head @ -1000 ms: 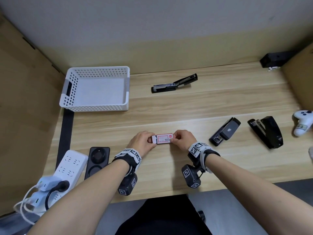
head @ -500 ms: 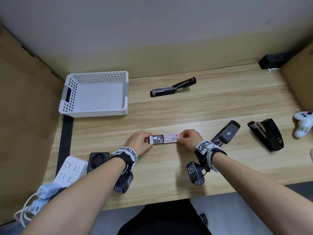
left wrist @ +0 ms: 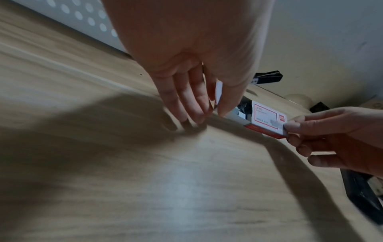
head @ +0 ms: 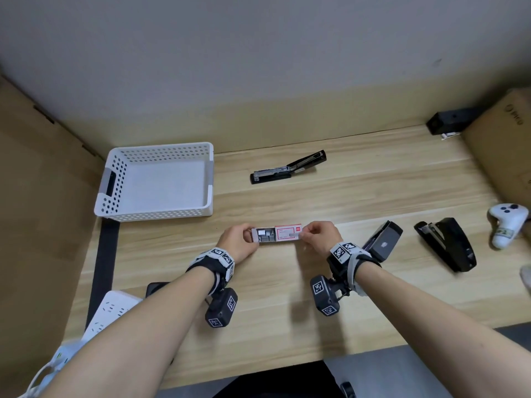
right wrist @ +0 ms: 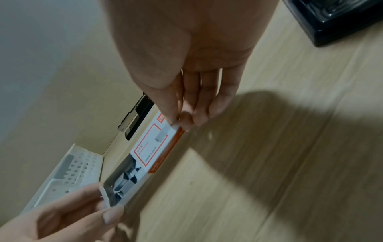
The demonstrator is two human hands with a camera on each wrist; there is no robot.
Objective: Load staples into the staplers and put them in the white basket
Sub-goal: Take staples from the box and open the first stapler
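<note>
A small red-and-white staple box (head: 287, 232) is held over the wooden table between both hands. My left hand (head: 240, 239) pinches the inner tray (head: 264, 235), which is slid out to the left and shows grey staple strips (right wrist: 124, 181). My right hand (head: 317, 235) pinches the box's sleeve (left wrist: 269, 117) at its right end. An opened black stapler (head: 287, 170) lies at the back centre. Two more black staplers (head: 383, 239) (head: 446, 244) lie to the right. The white basket (head: 155, 182) stands empty at the back left.
A white game controller (head: 507, 225) lies at the far right edge. A white power strip (head: 112, 311) and a black device sit at the front left. Cardboard walls (head: 43, 196) flank both sides. A black box (head: 451, 122) rests at the back right corner.
The staple box's inner tray has slid out leftward from the sleeve, exposing the staples. My hands have moved apart and slightly away from me.
</note>
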